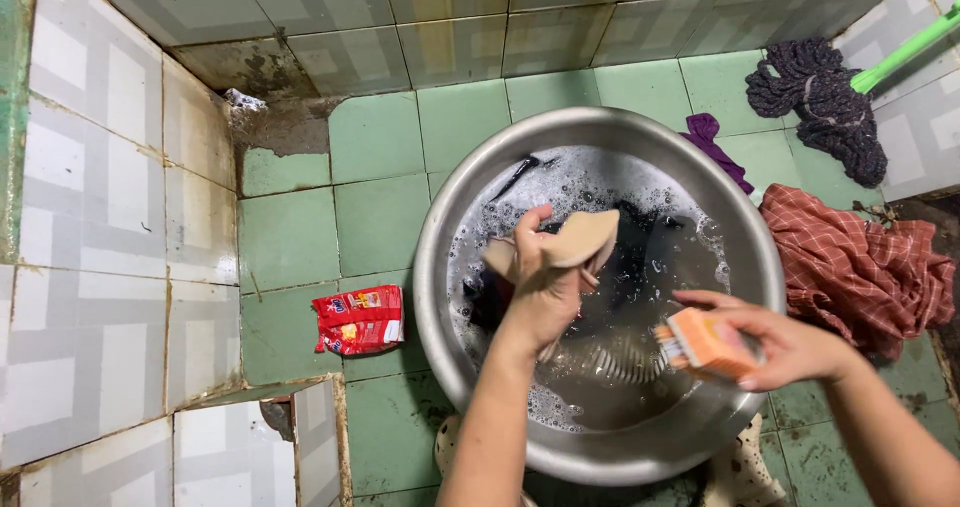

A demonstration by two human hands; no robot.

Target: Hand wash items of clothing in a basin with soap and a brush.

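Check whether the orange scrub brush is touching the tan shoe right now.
Apart. The head view shows the orange scrub brush in the right hand, with dark soapy water visible between it and the tan shoe held up by the left hand.

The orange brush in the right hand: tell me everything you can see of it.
The brush is a small blocky scrub brush with an orange back, plastic by the look, and a row of pale bristles on its left end. The right hand grips it from the right, thumb along the top, holding it roughly level and tilted slightly, above the near right part of the metal basin. It hangs clear of the soapy water; its underside is hidden.
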